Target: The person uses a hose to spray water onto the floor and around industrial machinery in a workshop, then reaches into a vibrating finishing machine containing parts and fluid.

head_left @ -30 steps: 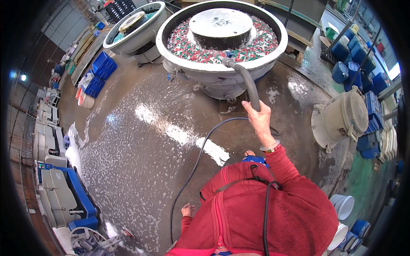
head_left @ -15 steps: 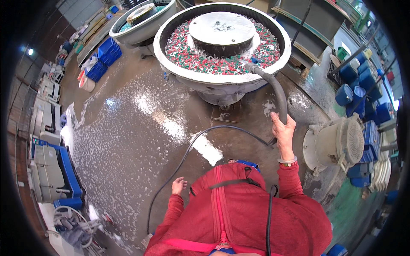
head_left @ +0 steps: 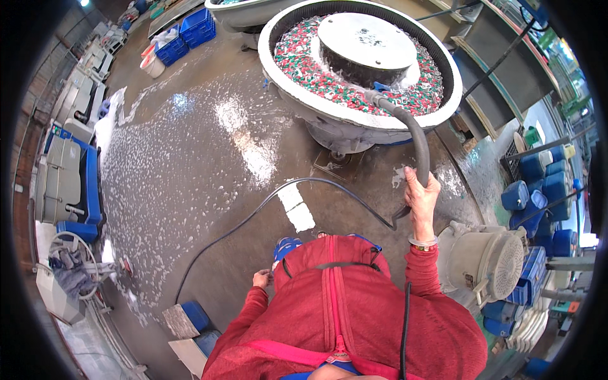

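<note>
My right hand is wrapped round a thick dark grey hose. The hose arches forward, and its metal end rests over the near rim of a large round tub. Small red, green and white pieces fill the tub's ring-shaped trough. A round pale lid caps the tub's centre, with a small blue thing beside it. My left hand hangs low by my side, holding nothing, with its fingers loosely bent. A thin black hose loops across the floor towards my right hand.
Suds wet the floor on the left. A cream drum-shaped machine stands close on my right, with blue jugs beyond. Blue crates and a white bucket sit far left. A second tub stands behind.
My view has turned, so the tub appears further right and higher. My left hand has dropped closer to my body. The right hand keeps its grip on the hose.
</note>
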A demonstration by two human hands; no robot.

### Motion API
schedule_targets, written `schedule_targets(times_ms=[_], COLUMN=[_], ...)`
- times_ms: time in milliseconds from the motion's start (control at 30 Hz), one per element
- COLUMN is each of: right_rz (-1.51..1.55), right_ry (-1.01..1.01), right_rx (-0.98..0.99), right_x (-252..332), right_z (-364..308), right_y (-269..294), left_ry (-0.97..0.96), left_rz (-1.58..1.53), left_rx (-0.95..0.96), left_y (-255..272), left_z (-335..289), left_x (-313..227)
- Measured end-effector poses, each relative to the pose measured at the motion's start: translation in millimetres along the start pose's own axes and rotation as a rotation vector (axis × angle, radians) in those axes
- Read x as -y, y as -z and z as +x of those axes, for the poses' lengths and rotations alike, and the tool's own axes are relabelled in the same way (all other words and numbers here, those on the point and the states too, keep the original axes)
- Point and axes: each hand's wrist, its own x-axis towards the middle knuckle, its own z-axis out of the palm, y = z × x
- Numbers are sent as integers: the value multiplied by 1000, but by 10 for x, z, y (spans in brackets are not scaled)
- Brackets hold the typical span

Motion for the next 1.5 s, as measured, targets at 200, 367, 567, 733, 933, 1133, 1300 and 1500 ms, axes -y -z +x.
schedule_targets(times_ms=[200,367,567,733,933,1133,1300,1500], right_rz=[-42,-20,-108,-52,-74,-67,-105,-60], right_ry=[18,35,126,127,70,121,104,96], right_rx=[-95,-151,-316,-282,-306,-220,-189,-27], right_x=[-40,-56,-33,-4,11,-76,-112,-145], right_z=[96,113,74,51,-7,145,56,65], right_y=[368,522,673,776,840,666,499,459], left_ry=[31,-3,-100,-137,-260,40,-175,-101], left_rz=[133,-125,-75,-59,182,-10,169,45], left_rx=[-30,29,-5,69,60,-63,-94,-84], left_y=[-18,121,122,-37,-83,61,107,30], left_z=[-525,151,211,153,305,33,-62,-302], left_x=[-502,-286,-838,-904,-295,-160,-409,-885])
